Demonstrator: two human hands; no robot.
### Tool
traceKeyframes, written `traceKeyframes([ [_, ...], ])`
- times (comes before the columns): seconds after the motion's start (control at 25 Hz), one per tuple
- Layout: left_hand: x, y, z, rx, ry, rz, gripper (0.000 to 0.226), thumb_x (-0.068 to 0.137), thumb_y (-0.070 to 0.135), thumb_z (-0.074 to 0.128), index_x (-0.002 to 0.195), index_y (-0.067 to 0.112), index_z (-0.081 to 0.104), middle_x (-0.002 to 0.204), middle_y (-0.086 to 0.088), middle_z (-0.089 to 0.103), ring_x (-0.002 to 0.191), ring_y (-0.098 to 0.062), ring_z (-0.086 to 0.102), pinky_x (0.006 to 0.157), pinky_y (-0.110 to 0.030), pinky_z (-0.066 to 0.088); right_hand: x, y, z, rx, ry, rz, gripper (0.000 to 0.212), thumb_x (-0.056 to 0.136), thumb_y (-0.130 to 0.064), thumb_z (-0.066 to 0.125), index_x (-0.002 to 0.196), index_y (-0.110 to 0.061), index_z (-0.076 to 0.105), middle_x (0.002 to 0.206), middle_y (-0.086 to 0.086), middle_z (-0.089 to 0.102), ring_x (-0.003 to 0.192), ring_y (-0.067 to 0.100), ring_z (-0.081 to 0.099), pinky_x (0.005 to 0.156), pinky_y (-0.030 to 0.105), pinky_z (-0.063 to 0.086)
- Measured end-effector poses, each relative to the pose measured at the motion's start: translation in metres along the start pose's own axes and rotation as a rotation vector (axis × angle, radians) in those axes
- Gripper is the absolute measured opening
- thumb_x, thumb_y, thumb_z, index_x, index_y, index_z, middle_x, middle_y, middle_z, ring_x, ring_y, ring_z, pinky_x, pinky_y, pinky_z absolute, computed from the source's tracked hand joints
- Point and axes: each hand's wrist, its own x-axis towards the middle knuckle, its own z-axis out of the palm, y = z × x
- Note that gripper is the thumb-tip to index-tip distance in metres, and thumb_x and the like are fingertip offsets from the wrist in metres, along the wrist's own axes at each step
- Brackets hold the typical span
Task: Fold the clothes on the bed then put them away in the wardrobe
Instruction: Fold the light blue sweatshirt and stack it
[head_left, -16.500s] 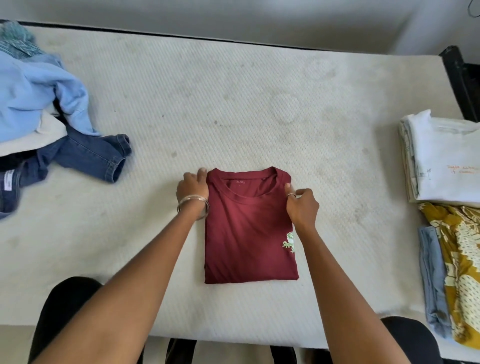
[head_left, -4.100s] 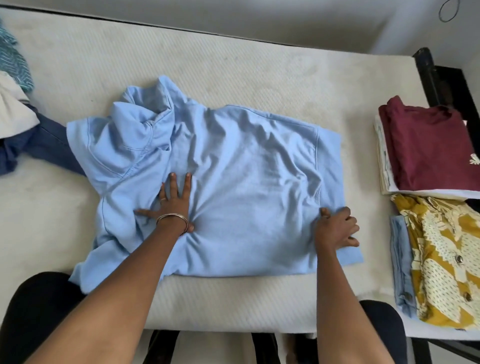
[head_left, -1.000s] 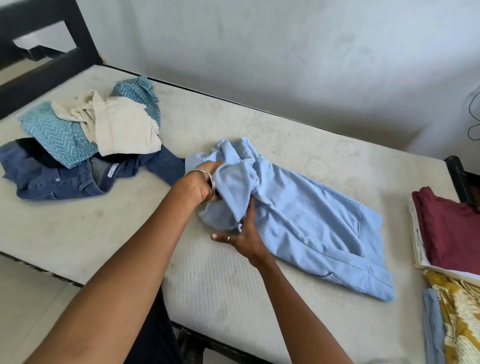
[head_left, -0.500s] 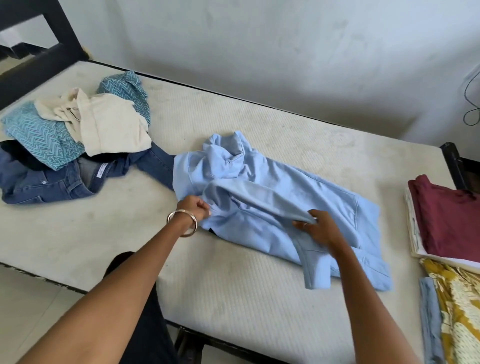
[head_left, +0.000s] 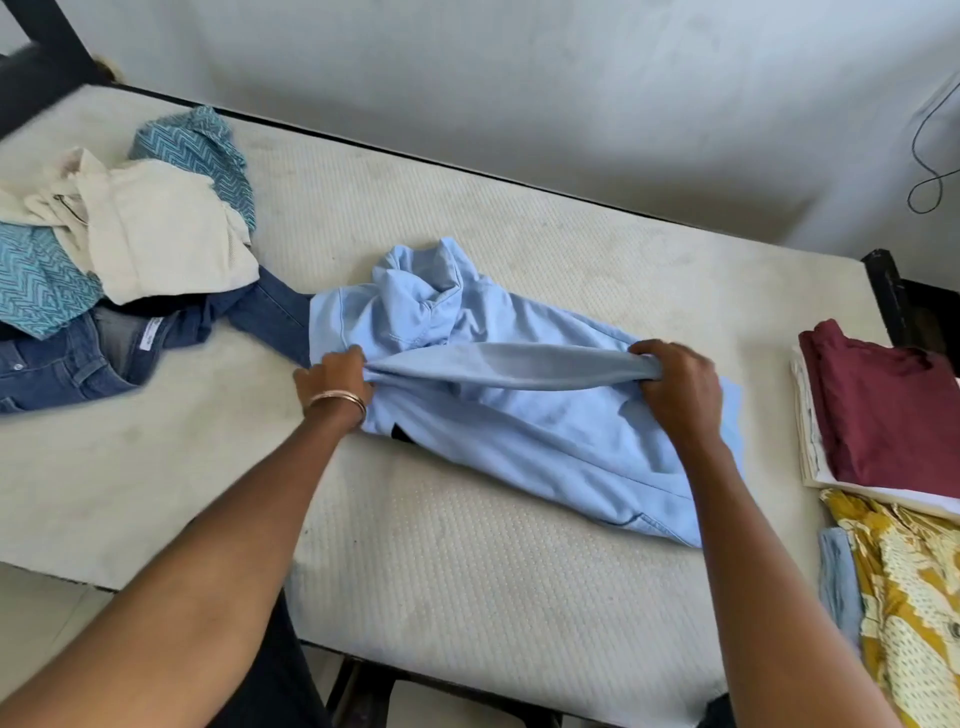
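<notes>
Lifted off the garment since a moment ago, the light blue cotton hoodie's sleeve (head_left: 511, 366) stretches left to right across its body mid-bed, left hand (head_left: 332, 376) and right hand (head_left: 675, 384) each gripping one end.

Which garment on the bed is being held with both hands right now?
The light blue hoodie; left hand and right hand stretch its sleeve.

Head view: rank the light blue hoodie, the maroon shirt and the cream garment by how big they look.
1. light blue hoodie, clearly the largest, spread across the mattress.
2./3. maroon shirt and cream garment look about alike; one is folded and cut by the frame edge, the other crumpled, so no ranking.
</notes>
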Motion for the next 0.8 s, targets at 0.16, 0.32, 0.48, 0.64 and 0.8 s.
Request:
traceKeyframes([
  [0.16,0.014,-0.008,-0.013,0.048,-0.033,-0.126,0.026,0.089,0.033,0.060,0.110,0.019,0.061,0.112,-0.012,0.061,0.107,-0.035,0.059,0.097,-0.041,0.038,0.006,0.029,-0.004,-0.230,0.113,-0.111,0.033,0.064,0.008,0.068,0.091,-0.011,0.072,0.083,0.013,0.062,0.075,0.041,0.059,0.057,0.033,0.030],
  [0.32,0.003,0.000,-0.008,0.322,-0.169,0.134,0.080,0.069,0.057,0.075,0.131,0.020,0.040,0.129,-0.008,0.049,0.124,-0.031,0.045,0.102,-0.052,0.030,-0.008,0.042,0.013,-0.211,-0.041,-0.078,0.048,0.067,0.017,0.055,0.102,-0.011,0.071,0.101,0.010,0.063,0.098,0.036,0.054,0.059,0.033,0.035],
  [0.48,-0.017,0.024,0.011,0.346,-0.071,0.386,0.094,0.071,0.052,0.074,0.145,0.025,0.022,0.133,-0.011,0.041,0.122,-0.033,0.045,0.091,-0.048,0.040,-0.022,0.047,0.021,-0.212,0.135,-0.156,0.049,0.061,0.020,0.056,0.098,-0.007,0.071,0.102,0.013,0.060,0.090,0.038,0.050,0.064,0.038,0.037],
  [0.64,-0.008,0.025,0.024,0.237,0.109,0.399,0.052,0.089,0.007,0.056,0.138,0.016,0.044,0.111,-0.021,0.054,0.091,-0.042,0.059,0.068,-0.049,0.054,-0.033,0.046,-0.004,-0.312,0.332,-0.298,0.064,0.058,0.025,0.049,0.112,-0.003,0.065,0.112,0.022,0.054,0.093,0.038,0.045,0.073,0.045,0.033],
  [0.8,-0.011,0.000,0.049,0.288,0.104,0.620,0.071,0.079,-0.006,0.064,0.142,0.024,0.046,0.131,-0.028,0.048,0.102,-0.046,0.056,0.070,-0.055,0.052,-0.088,0.069,0.021,-0.440,0.097,-0.544,0.050,0.070,0.009,0.059,0.116,-0.011,0.062,0.120,0.014,0.044,0.098,0.038,0.051,0.077,0.045,0.039],
])
